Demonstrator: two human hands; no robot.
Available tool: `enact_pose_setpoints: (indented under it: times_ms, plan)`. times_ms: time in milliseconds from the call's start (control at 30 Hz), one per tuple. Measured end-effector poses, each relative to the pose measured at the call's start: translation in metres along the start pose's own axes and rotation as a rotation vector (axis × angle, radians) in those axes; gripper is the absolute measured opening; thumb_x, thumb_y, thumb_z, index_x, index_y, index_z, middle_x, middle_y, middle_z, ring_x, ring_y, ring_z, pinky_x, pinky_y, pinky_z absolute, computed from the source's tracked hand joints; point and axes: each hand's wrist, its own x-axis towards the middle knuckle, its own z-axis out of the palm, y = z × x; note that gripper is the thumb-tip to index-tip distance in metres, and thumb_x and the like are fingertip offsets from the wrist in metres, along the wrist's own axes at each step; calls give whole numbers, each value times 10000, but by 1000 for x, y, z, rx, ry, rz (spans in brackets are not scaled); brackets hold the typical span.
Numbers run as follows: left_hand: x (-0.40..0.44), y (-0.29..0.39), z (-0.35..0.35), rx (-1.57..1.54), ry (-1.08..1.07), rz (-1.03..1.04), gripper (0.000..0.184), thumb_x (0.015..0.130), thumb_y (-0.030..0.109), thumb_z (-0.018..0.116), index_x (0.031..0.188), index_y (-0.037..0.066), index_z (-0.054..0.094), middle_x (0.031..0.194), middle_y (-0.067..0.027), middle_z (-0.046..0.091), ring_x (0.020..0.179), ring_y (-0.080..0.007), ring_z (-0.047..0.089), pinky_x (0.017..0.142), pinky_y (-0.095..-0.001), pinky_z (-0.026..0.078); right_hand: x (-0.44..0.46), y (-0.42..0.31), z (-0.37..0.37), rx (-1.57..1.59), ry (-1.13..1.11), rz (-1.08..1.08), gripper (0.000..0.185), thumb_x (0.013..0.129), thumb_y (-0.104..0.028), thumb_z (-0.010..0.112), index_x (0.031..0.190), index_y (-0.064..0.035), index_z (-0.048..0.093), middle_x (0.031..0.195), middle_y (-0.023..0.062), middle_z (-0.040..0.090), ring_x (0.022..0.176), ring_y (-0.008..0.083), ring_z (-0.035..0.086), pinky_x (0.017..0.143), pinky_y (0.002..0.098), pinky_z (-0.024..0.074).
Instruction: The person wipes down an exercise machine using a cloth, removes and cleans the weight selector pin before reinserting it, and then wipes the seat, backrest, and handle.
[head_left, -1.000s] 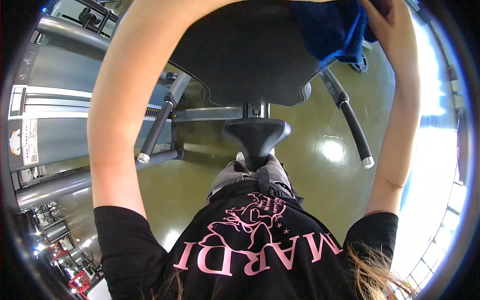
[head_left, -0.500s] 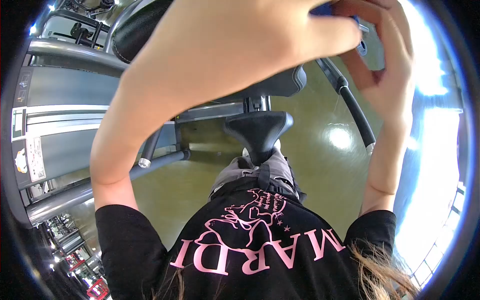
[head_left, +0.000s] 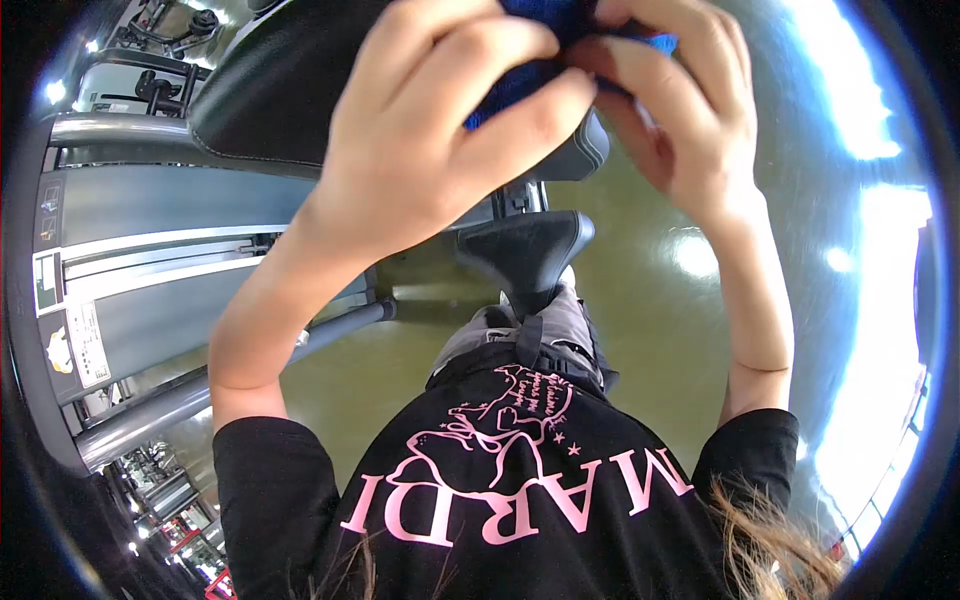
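Observation:
A blue cloth (head_left: 505,92) with a knitted or towel-like look is bunched between my two hands at the top of the view. My left hand (head_left: 425,125) is closed on its near side, thumb and fingers pinching the fabric. On the other side, my right hand (head_left: 690,105) curls its fingers around the cloth's right end, where a bit of blue shows. Part of the cloth is hidden by my fingers and cut off by the frame's top edge. Both hands are raised above a large black pad (head_left: 270,95) of a gym machine.
Below my hands is a smaller black saddle-shaped seat (head_left: 525,250), close to my legs. The machine's grey housing (head_left: 150,220) and metal tubes (head_left: 140,430) stand on the left. A shiny greenish floor (head_left: 660,330) lies around, with bright windows (head_left: 880,300) at right.
Both hands have shifted left and closer together, and more of the blue cloth shows. The black machine handles seen on both sides earlier have mostly gone from sight.

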Motion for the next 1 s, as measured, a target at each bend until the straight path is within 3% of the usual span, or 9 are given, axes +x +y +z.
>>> enact_pose_setpoints:
  times_ms: [100,233,333,367,1000]
  plan:
    - [-17,3,25,-48,166,22,317,606,77,699,918,121,664,952,-24,597,879,-219,538,749,-297,447,-13,0,3,-67,-25,-58,226,598,-60,684,807,-39,601,930,117,557,777,257,545,671,330,455]
    - [-20,5,38,43,281,17,232,614,90,629,841,138,638,940,-23,569,888,-208,540,732,-284,489,-12,-20,0,-122,-59,138,277,629,-1,683,897,-53,636,997,104,597,883,243,577,760,318,477]
    - [-27,11,42,9,239,-12,233,615,91,629,844,134,637,941,-25,571,880,-210,545,733,-289,492,-25,-15,9,-26,1,136,331,597,-32,633,922,-97,625,990,52,589,848,237,566,737,321,479]
    - [-29,13,45,-8,224,-23,232,620,90,629,849,131,638,943,-24,571,872,-214,549,730,-291,496,-30,-16,13,-36,15,141,313,539,-100,621,851,-113,624,1001,39,570,840,240,547,709,322,482]
    - [-115,57,123,-232,-70,-178,216,696,119,623,909,85,624,1008,-27,542,971,-216,519,781,-305,503,-145,-44,56,-7,-203,329,274,566,-91,651,836,-107,613,1003,47,572,863,250,550,736,352,476]
